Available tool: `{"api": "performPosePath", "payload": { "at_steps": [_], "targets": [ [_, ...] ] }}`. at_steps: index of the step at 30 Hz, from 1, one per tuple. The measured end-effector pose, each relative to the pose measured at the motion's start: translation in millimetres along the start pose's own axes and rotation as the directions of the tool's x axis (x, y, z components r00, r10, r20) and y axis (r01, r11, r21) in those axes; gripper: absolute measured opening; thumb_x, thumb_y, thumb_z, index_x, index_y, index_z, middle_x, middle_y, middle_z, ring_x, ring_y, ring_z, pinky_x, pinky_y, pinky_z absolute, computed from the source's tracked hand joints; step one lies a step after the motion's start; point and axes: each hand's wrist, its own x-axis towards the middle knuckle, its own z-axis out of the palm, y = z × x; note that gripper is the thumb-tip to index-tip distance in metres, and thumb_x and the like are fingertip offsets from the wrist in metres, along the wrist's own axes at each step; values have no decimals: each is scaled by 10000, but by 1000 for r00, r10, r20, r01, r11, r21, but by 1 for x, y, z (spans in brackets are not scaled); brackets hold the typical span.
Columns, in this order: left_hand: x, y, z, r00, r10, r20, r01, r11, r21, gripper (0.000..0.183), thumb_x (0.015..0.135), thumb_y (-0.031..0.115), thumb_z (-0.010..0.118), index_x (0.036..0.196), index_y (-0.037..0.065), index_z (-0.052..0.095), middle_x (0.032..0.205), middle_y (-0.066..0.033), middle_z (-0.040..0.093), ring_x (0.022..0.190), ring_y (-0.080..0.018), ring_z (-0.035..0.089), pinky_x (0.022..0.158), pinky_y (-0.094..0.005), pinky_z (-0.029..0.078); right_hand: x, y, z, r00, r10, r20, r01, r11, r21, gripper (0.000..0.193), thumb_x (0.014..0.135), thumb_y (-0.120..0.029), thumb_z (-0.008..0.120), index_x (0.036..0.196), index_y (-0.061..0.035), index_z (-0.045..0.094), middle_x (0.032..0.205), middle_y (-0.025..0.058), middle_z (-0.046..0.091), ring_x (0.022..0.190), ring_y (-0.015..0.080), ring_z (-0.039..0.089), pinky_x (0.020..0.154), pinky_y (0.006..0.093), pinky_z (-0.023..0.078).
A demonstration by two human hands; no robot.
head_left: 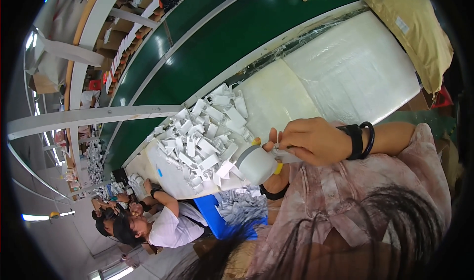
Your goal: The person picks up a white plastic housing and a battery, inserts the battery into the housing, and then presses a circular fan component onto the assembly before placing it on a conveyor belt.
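My left hand, with yellow finger covers, grips a rounded white plastic housing with a grey band. Most of that hand is hidden behind the housing. Close beside it, my right hand is closed, its thumb and fingers pinched at a small whitish piece by the housing's edge. What kind of piece this is cannot be made out. A heap of white plastic parts lies on the worktable just left of the hands.
A padded, plastic-wrapped table surface extends beyond my hands. Behind it runs a green conveyor belt. A blue bin of greyish parts stands at the near left. A tan sack lies far right. A co-worker in a white shirt sits left.
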Motion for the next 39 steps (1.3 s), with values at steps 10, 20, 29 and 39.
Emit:
{"api": "performPosePath", "payload": {
  "at_steps": [10,20,29,39],
  "targets": [
    [8,14,8,986,134,99,-133,991,-18,445,966,247,544,1371,110,421,1172,-61,662,1310,-325,458,1144,-496,284,3,-3,2,989,-105,-103,110,993,45,284,744,-142,746,1018,-127,671,928,27,583,792,242,591,707,356,461],
    [10,18,12,968,195,159,-207,977,59,445,977,232,519,1389,114,399,1197,-79,641,1318,-352,442,1048,-501,432,6,-2,3,1000,-2,-23,6,979,204,341,718,-75,770,1043,-119,677,943,34,578,849,236,559,778,351,431],
    [5,15,8,984,136,114,-142,989,47,372,985,224,501,1329,112,417,1183,-74,644,1283,-324,486,1029,-496,450,9,-8,-5,990,57,128,-79,981,176,317,721,-89,765,1015,-129,654,936,15,571,848,196,533,810,328,342],
    [6,21,13,986,118,119,-136,979,155,439,986,309,508,1360,137,355,1242,-5,615,1255,-265,485,1101,-451,349,11,-3,-3,1000,3,12,-4,993,120,287,732,-113,768,1001,-143,671,950,9,572,857,193,530,795,330,364]
  ]
}}
